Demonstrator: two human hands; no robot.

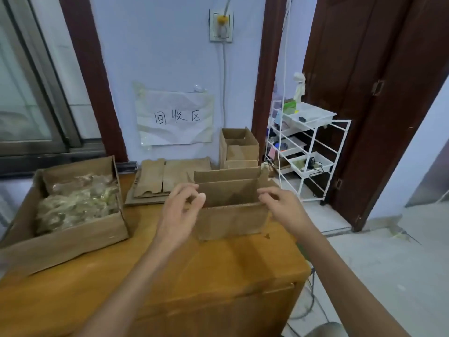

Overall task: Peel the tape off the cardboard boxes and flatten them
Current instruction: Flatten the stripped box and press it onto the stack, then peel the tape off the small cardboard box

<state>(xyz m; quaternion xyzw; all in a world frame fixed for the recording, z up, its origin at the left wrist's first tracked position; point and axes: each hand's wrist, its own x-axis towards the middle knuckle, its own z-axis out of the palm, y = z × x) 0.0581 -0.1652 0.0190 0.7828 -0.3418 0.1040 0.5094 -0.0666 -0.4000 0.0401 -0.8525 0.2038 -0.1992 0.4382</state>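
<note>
An open brown cardboard box (230, 220) stands upright in the middle of the wooden table (218, 268), its top flaps raised at the back. My left hand (179, 212) is at the box's left front corner, with curled fingers and thumb pinching the left wall's top edge. At the right front corner, my right hand (285, 206) curls its fingers over the right wall's top edge. Motion blur softens both hands. I see no tape on this box's near faces.
A large cardboard box (73, 232) filled with crumpled clear tape (77, 200) sits at the table's left. Flattened cardboard pieces (158, 181) lie stacked at the back. Another open box (239, 147) stands against the wall. A white wire rack (306, 152) stands beyond the table's right edge.
</note>
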